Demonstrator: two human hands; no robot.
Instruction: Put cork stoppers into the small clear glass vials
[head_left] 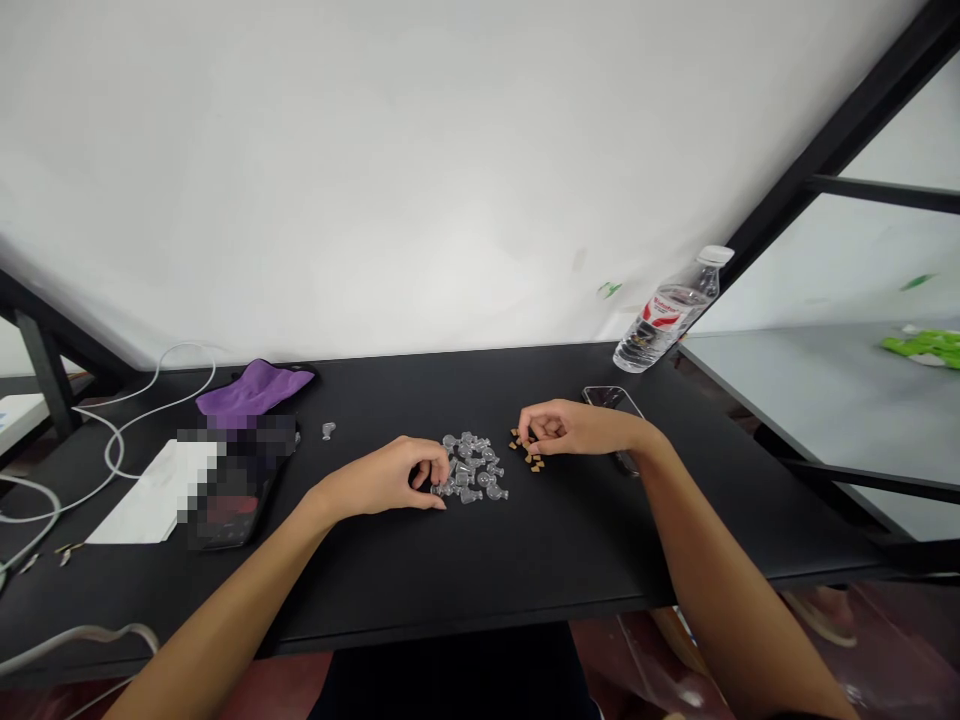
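**My hands at the small parts on the black bench [375, 390]**
My left hand [386, 478] curls at the edge of the heap of clear plastic pieces [470, 468]; my right hand [559, 428] curls over the scattered tan bits [532, 460]. My fingers hide whether either hand grips anything. A phone [613, 400] lies partly under my right hand; a blurred patch [240, 480] hides whatever sits further left.

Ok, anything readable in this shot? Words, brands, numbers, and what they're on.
Nothing can be quoted with confidence.
Plastic water bottle: red and white label, its lettering too small and blurred to read.
Smartphone: no readable marks on the side in view.
Pixelated patch: blurred out, so anything on it cannot be read.
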